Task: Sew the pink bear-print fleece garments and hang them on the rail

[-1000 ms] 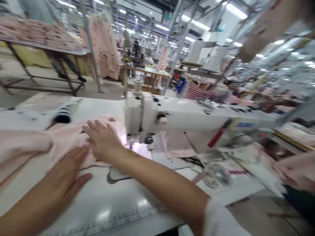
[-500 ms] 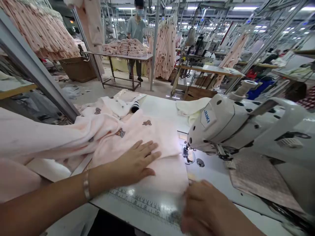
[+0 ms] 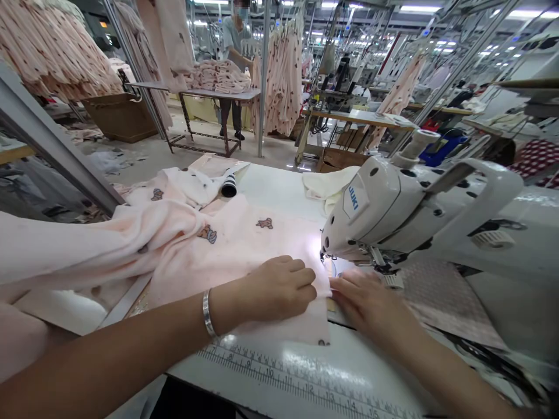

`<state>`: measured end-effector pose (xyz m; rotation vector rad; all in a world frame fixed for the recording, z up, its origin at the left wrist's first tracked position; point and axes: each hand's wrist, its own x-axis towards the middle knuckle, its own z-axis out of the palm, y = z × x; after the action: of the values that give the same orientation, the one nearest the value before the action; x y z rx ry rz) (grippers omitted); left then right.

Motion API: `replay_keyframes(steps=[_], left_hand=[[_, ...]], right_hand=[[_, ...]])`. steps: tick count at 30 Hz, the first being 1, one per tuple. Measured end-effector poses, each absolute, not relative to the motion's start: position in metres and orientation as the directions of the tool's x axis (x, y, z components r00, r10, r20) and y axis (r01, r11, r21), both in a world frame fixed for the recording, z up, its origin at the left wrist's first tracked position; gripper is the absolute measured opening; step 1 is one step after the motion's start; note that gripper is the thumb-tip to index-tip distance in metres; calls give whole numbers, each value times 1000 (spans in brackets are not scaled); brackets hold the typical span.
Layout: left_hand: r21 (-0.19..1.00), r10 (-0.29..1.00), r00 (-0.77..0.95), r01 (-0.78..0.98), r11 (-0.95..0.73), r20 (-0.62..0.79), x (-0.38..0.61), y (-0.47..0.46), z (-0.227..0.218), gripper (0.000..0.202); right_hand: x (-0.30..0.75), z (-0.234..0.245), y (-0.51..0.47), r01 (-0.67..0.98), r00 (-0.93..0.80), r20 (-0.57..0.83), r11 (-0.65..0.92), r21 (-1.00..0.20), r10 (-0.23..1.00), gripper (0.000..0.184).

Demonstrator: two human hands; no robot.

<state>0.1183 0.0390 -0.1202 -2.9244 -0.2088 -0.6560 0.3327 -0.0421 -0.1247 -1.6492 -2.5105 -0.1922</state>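
Note:
Pale pink plush fabric (image 3: 244, 256) with small bear motifs lies across the sewing machine table (image 3: 279, 189), its right edge at the lit needle area. My left hand (image 3: 282, 288) is on the fabric with its fingers curled in, gripping it near that edge. Just right of it, my right hand (image 3: 371, 297) has its fingers together on the fabric's edge, in front of the presser foot; its fingertips are partly hidden. The white sewing machine head (image 3: 393, 203) stands over the right side. The machine light hides the needle in glare.
A printed ruler (image 3: 279, 375) runs along the table's front edge. Bunched pink fabric (image 3: 100, 241) fills the left. A dark striped cone (image 3: 229, 185) and cream cloth (image 3: 332, 185) lie toward the back. A person (image 3: 236, 43) stands behind a table with stacked pink garments (image 3: 220, 77).
My left hand has gone from lying flat to curled and shifted right. My right hand has moved up from the front edge to the fabric by the needle. The camera view has shifted slightly.

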Motion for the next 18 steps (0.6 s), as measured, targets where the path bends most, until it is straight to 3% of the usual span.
replay_keyframes(steps=[3,6,11,18], left_hand=[[-36,114,935,134,-990,335,116,35,-120,13],[85,174,955,157,-984,239,109,33,-111,22],[293,256,952,199,-935,169,97,35,-97,27],[275,290,929,223,-935,231,105,35,-108,20]], right_hand=[[337,-125,-43,924,-381,187,381,34,906,29],[338,-118,-45,922,-386,145,387,22,911,26],[338,-108,-46,904,-425,93,427,-11,901,29],[328,-114,-34,937,-347,-4,347,-29,938,24]])
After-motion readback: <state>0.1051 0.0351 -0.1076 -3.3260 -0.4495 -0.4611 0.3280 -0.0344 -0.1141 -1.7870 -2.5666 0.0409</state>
